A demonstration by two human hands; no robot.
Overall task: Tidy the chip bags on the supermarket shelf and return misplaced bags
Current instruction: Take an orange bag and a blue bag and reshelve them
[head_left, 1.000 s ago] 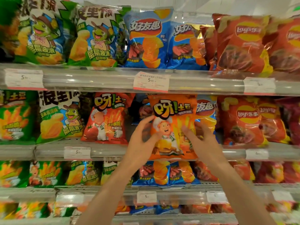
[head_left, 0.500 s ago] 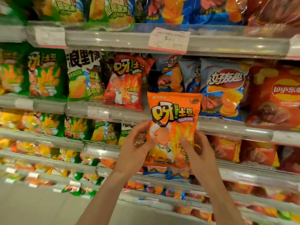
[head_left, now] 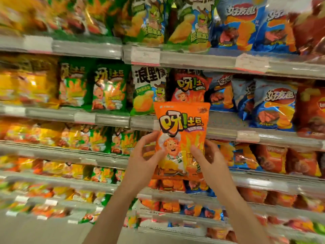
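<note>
The person held an orange chip bag (head_left: 181,138) upright in front of the shelf (head_left: 109,118), out in the air and clear of the rows of stock. The left hand (head_left: 143,160) gripped the bag's lower left edge, fingers curled behind it and the thumb pressed on its front. The right hand (head_left: 210,161) gripped the lower right edge in the same way, thumb on the front and fingers wrapped round the side. The bag's top edge reached up over the rail of the second shelf from the top, just below a red chip bag (head_left: 189,88) bearing the same cartoon cook. To the left of that red one stood a green and white chip bag (head_left: 149,90) with a frog on it, and to the right sat blue chip bags (head_left: 274,104), one of them leaning forward over the rail. Further left on the same level stood green chip bags (head_left: 109,88). White price tags (head_left: 145,55) were clipped along the shelf rails. The left part of the view was blurred, so the packets there could not be read.
</note>
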